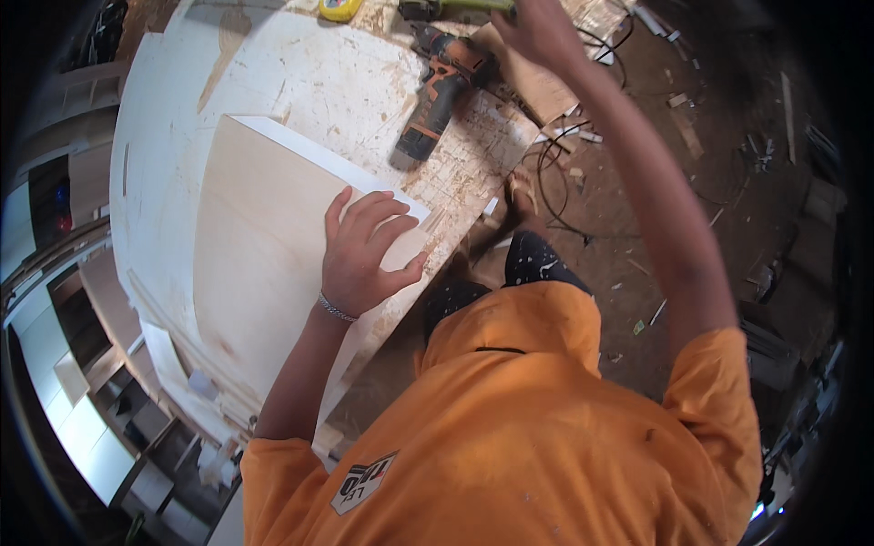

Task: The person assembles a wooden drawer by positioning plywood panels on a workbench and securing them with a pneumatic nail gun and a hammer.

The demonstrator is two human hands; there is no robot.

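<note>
My left hand (364, 255) rests on a pale wooden panel (264, 209) with a white edge, near its right corner. Its fingers are spread over that edge, and the thumb points right. At the far end of the bench, my right hand (543, 36) is closed at the end of a long green and black tool (455, 9), partly cut off by the upper border. An orange and black cordless drill (446, 86) lies on the worn white bench (319, 64), between the panel and my right hand.
A yellow tape measure (340, 9) sits at the bench's far edge. Beside the drill lies a brown board (528, 82). Black cable (551, 182) loops down to the floor on the right, among offcuts and scraps (683, 127). Panels and cabinet parts (73, 391) stand at the left.
</note>
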